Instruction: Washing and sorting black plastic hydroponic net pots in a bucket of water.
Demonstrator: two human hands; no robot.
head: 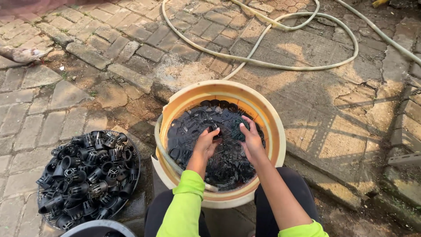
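Lime-green sleeves (186,206) frame the near edge of the view. Left hand (206,142) fingers (214,131) pinch a small black net cup (215,128) just above the water. Right hand (251,138) fingers are curled around a dark scrubbing piece (244,126). Both hands work inside the cream bucket (274,131), filled with dark water and more submerged cups. Left of the bucket sits a wire basket (136,151) heaped with black net cups (87,173). A pale hose (280,66) loops across the far paving.
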